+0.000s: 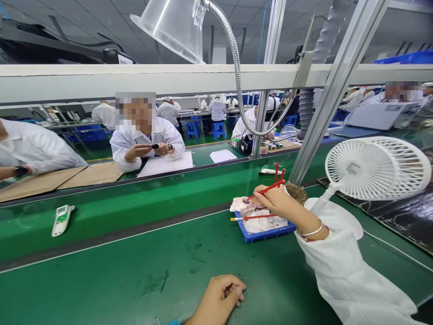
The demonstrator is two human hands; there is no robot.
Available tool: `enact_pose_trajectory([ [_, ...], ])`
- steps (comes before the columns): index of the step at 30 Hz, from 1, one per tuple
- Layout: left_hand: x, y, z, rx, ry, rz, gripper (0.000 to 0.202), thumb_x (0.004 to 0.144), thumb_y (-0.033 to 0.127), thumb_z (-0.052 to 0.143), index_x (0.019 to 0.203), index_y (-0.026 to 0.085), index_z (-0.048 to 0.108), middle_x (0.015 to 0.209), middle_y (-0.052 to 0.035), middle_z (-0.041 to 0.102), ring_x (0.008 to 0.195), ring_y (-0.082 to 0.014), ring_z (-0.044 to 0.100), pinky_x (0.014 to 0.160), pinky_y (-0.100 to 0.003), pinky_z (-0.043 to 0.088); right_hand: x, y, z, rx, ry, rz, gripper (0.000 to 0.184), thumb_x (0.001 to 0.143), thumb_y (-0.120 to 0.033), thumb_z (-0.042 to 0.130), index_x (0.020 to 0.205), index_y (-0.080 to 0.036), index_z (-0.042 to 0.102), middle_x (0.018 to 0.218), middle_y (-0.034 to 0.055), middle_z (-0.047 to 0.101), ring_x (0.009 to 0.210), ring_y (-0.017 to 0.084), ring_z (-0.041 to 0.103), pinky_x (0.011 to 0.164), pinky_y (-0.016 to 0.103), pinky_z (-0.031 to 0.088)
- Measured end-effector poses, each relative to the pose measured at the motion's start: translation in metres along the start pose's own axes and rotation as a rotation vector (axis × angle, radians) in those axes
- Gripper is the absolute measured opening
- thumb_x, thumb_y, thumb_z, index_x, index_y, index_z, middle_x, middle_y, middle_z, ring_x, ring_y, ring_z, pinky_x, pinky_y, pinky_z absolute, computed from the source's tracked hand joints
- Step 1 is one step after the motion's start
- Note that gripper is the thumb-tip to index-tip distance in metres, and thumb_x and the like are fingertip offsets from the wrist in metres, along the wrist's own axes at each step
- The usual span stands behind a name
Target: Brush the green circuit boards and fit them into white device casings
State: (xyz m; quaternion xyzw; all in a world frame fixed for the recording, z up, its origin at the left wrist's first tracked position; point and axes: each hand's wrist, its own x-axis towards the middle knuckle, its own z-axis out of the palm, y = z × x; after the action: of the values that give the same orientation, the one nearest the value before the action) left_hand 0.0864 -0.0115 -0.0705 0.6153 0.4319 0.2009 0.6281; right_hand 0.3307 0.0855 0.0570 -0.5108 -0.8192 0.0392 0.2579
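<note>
White-coated workers (167, 135) at benches (118, 280) show a factory.

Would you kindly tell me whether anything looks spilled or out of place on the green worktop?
Wet-looking smears and droplets mark the green worktop near the left hand, perhaps spilled liquid. A brush lies across the blue tray, its tip jutting past the rim.

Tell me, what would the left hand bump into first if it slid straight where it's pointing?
The left hand would probably meet the blue tray across the green tabletop. It's curled, so that's a guess; the white sleeve is near too.
</note>
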Motion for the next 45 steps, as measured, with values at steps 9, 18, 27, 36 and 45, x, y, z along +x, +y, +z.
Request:
enact_pose_trajectory([
  [9, 0.008, -0.008, -0.006, -0.131, -0.057, -0.010, 0.053, 0.070, 0.063, 0.057, 0.084, 0.013, 0.064, 0.074, -0.0077, 0.063, 0.061, -0.0119, 0.053, 0.062, -0.026, 0.043, -0.027, -0.013, -0.002, -0.158, 0.138, -0.100, 0.024, 0.092, -0.027, 0.031, 0.084, -0.022, 0.054, 0.083, 0.0063, 0.064, 0.081, 0.021, 0.061, 0.081, 0.037, 0.045],
  [18, 0.010, -0.008, -0.010, -0.160, -0.111, -0.013, 0.049, 0.071, 0.061, 0.056, 0.084, 0.014, 0.062, 0.076, -0.0063, 0.063, 0.065, -0.0128, 0.054, 0.064, -0.026, 0.044, -0.035, -0.019, -0.001, -0.164, 0.400, 0.012, 0.024, 0.091, -0.027, 0.035, 0.080, -0.020, 0.055, 0.071, 0.0066, 0.066, 0.076, 0.022, 0.065, 0.070, 0.034, 0.050],
  [27, 0.008, -0.002, -0.013, -0.260, -0.094, -0.098, 0.036, 0.076, 0.051, 0.057, 0.085, 0.016, 0.062, 0.079, -0.0046, 0.063, 0.068, -0.0129, 0.054, 0.065, -0.025, 0.041, -0.047, -0.018, 0.014, -0.009, 0.538, 0.098, 0.020, 0.091, -0.028, 0.041, 0.076, -0.021, 0.054, 0.056, -0.0009, 0.062, 0.051, 0.016, 0.061, 0.054, 0.027, 0.048],
  [36, 0.056, 0.076, -0.078, -0.204, 0.159, 0.037, 0.028, 0.075, 0.038, 0.060, 0.089, 0.014, 0.061, 0.075, -0.0014, 0.062, 0.066, -0.0100, 0.054, 0.061, -0.022, 0.039, -0.064, -0.017, 0.034, 0.113, 0.573, 0.086, 0.014, 0.090, -0.020, 0.043, 0.080, -0.021, 0.053, 0.058, -0.0022, 0.063, 0.054, 0.014, 0.063, 0.053, 0.025, 0.050],
  [45, 0.226, 0.129, -0.110, 0.066, 0.202, 0.061, 0.023, 0.086, 0.032, 0.052, 0.101, 0.015, 0.057, 0.087, -0.0029, 0.061, 0.070, -0.0114, 0.057, 0.064, -0.027, 0.048, -0.075, -0.014, 0.043, 0.131, 0.672, 0.034, 0.017, 0.087, -0.012, 0.041, 0.079, -0.020, 0.054, 0.059, -0.0020, 0.062, 0.056, 0.014, 0.063, 0.056, 0.025, 0.050],
])
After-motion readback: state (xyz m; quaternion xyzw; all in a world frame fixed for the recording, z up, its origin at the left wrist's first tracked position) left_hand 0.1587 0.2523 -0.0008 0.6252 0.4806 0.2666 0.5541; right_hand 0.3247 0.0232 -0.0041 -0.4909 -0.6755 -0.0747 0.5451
